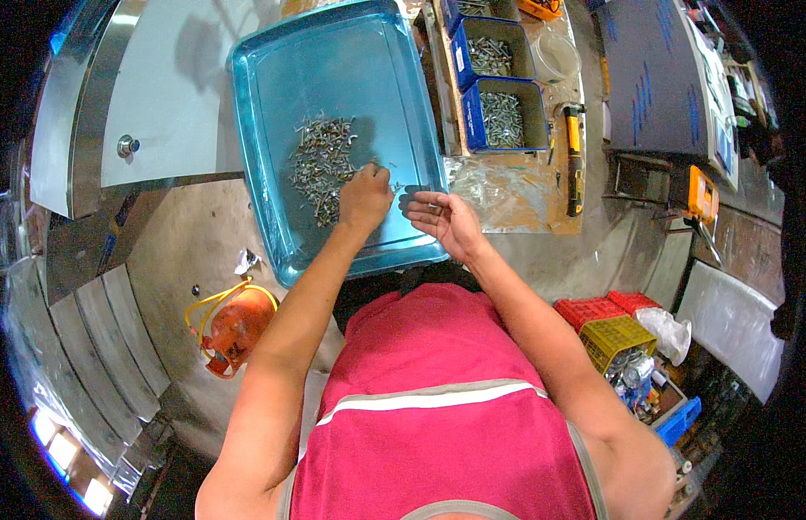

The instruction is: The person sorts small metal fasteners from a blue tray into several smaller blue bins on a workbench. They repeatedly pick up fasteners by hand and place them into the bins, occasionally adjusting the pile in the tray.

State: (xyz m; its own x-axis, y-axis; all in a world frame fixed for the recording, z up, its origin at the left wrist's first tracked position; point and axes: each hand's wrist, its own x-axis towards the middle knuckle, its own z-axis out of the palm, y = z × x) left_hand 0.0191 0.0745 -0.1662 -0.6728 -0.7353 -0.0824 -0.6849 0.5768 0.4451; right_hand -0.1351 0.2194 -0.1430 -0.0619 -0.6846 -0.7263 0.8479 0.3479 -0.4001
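Note:
A large teal tray [333, 52] lies in front of me with a heap of small metal screws [320, 160] in its left half. Over the heap's right edge, my left hand [365, 199] is closed, its fingers curled down and pressed together; whatever they pinch is hidden. A few loose screws [398, 185] show between my two hands. My right hand [446, 224] hovers over the tray's near right corner, palm turned up and fingers stretched out. I cannot make out anything lying on that palm.
Right of the tray, blue bins [504, 114] of screws stand on a wooden bench with a clear round container [556, 57] and a yellow-black tool [575, 160]. An orange gas cylinder [240, 325] stands at lower left. Red and yellow crates [612, 338] sit at right.

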